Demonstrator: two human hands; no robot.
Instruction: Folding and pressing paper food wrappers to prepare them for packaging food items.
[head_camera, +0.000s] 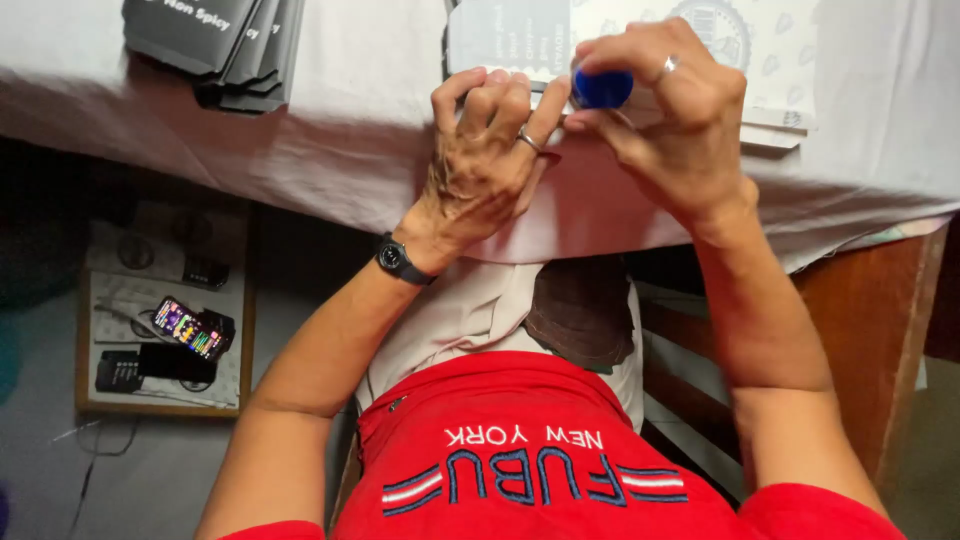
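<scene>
Deep blue on the small round cap (602, 88), pinched under the right hand (672, 118). Silver on the ring of each hand, black on the wristwatch (398, 259) below the left hand (480, 165). Pale grey-white across the tablecloth (360, 130) beneath both hands, with white sheets (770, 50) printed in faint grey shapes just beyond the right hand. Dark charcoal with white lettering on the stack of flat packets (215, 45) far to the left of the left hand. Bright red with white and navy stripes on the shirt (520, 470) nearer the body, beige on the trousers (470, 310). Many-coloured glow on the phone screen (187, 328) down to the left.
</scene>
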